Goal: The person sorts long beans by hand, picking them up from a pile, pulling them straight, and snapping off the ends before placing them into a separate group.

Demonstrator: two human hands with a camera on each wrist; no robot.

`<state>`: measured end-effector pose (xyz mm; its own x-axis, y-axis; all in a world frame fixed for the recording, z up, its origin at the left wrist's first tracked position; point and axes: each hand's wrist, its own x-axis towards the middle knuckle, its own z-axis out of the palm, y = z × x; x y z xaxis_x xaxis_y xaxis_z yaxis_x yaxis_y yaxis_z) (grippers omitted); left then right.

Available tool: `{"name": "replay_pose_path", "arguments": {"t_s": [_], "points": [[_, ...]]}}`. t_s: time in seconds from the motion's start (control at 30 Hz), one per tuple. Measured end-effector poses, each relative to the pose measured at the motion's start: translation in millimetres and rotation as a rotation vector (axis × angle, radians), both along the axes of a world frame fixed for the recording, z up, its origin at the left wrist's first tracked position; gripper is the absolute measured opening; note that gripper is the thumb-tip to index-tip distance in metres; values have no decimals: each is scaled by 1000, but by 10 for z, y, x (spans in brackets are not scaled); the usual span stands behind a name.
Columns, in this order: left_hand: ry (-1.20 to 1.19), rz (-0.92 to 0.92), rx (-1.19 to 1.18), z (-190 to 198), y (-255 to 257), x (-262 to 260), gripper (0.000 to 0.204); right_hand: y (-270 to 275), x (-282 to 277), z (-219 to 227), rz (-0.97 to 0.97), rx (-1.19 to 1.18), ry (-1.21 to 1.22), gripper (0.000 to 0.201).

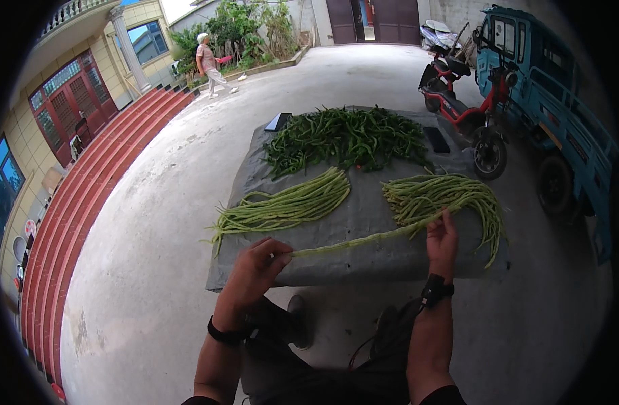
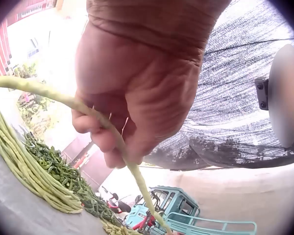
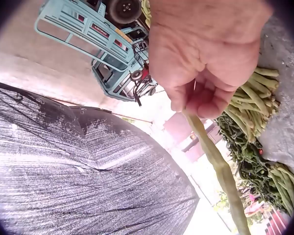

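Note:
One long pale green bean point(image 1: 353, 242) is stretched between the two hands above the near part of a grey cloth point(image 1: 309, 270). My left hand point(image 1: 253, 270) pinches its left end, and in the left wrist view the bean point(image 2: 33, 88) runs past the curled fingers of that hand point(image 2: 137, 93). My right hand point(image 1: 443, 239) pinches the other end between thumb and fingers, beside the right bundle of long beans point(image 1: 451, 196); the right wrist view shows this hand point(image 3: 206, 63) at the bean's tip point(image 3: 220, 166). Another bundle point(image 1: 289, 206) lies at the left of the cloth.
Green peppers point(image 1: 350, 135) are heaped at the cloth's far side, between a phone point(image 1: 436, 140) and a white-and-dark object point(image 1: 278, 121). A red scooter point(image 1: 458, 111) and a blue cargo vehicle point(image 1: 559, 88) stand at the right. A person point(image 1: 208, 64) is by the plants at the far left.

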<state>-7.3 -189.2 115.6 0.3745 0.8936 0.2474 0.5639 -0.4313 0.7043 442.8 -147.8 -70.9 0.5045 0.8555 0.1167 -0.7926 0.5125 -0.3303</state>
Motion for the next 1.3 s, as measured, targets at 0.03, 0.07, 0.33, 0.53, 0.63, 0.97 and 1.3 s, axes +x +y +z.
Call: {"name": "replay_pose_path", "arguments": {"t_s": [0.03, 0.07, 0.33, 0.53, 0.63, 0.97, 1.3], "points": [[32, 18, 32, 60, 6, -41, 12, 3, -5, 1, 3, 12, -10, 22], [64, 37, 65, 101, 24, -89, 12, 7, -8, 5, 2, 17, -13, 22], [195, 27, 228, 335, 222, -487, 12, 64, -157, 62, 59, 0, -48, 24], [292, 34, 276, 525, 294, -704, 11, 137, -359, 129, 121, 8, -142, 22], [359, 75, 347, 711, 337, -807, 12, 226, -479, 122, 196, 28, -186, 22], [535, 255, 494, 541, 621, -1229, 9, 586, -1017, 186, 322, -71, -251, 20], [601, 474, 540, -369, 1126, -1688, 8, 1187, -1317, 325, 354, -288, -480, 18]]}}
